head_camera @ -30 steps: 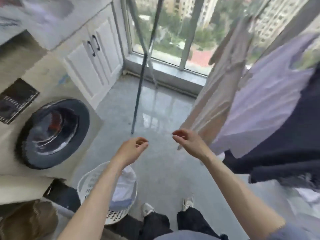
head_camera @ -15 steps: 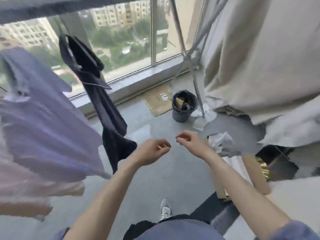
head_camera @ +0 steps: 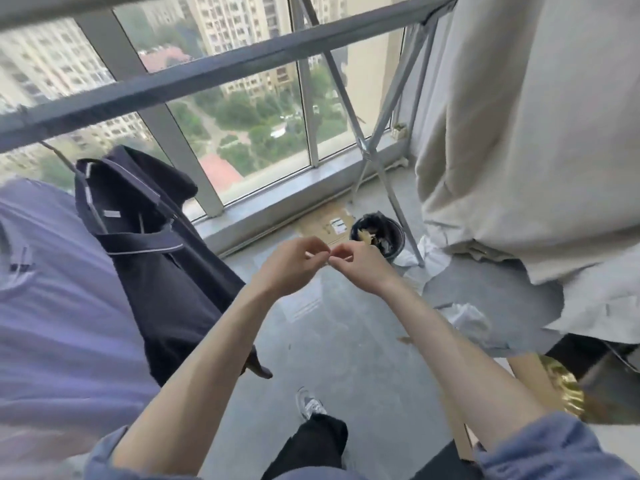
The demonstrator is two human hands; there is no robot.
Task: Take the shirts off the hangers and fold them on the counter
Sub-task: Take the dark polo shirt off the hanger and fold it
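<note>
Left hand [head_camera: 291, 265], right hand [head_camera: 360, 268]: fingers curled, tips almost meeting, nothing visible in either. Navy shirt [head_camera: 162, 271] hangs to my left under rail [head_camera: 207, 81], long axis straight down. Left hand nearer; collar up-left of it.

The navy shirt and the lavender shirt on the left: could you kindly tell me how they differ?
The navy shirt is dark, with pale piping on its collar; the lavender shirt is light purple. A wire hanger shows above the navy shirt; the lavender shirt's own cannot be made out. The navy shirt hangs farther from the camera, the lavender shirt closer and cut off by the frame. Both hang, not yet taken down.
</note>
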